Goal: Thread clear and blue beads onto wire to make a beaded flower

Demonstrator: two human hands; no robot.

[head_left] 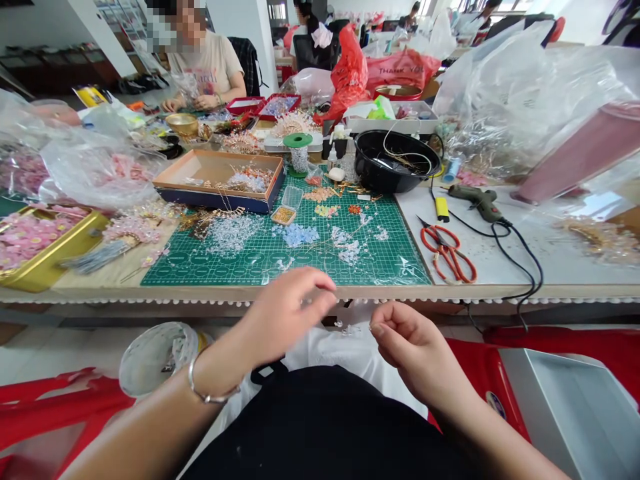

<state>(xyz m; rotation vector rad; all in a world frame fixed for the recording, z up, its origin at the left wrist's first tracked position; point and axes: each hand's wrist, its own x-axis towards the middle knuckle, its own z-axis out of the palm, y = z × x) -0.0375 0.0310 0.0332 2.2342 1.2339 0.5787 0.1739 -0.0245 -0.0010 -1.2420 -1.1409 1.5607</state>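
Observation:
My left hand (293, 310) hangs in front of the table edge, a little blurred, with thumb and forefinger apart and nothing visible between them. Lower and to the right, my right hand (407, 337) is closed in a pinch; a tiny clear piece shows at its fingertips, too small to name. Beyond both hands lies a green cutting mat (240, 270). On it are a heap of clear beads (227, 233), pale blue petals (296, 234), whitish-pink petals (346, 245) and a small clear box (285, 215) of gold beads.
Orange-handled scissors (447, 252) and a glue gun (477, 201) with a looping cord lie at right. Behind the mat stand a cardboard box (170, 190), a wire spool (299, 157) and a black basin (370, 170). Pink flowers fill a gold tin (75, 250). A person (207, 73) sits across.

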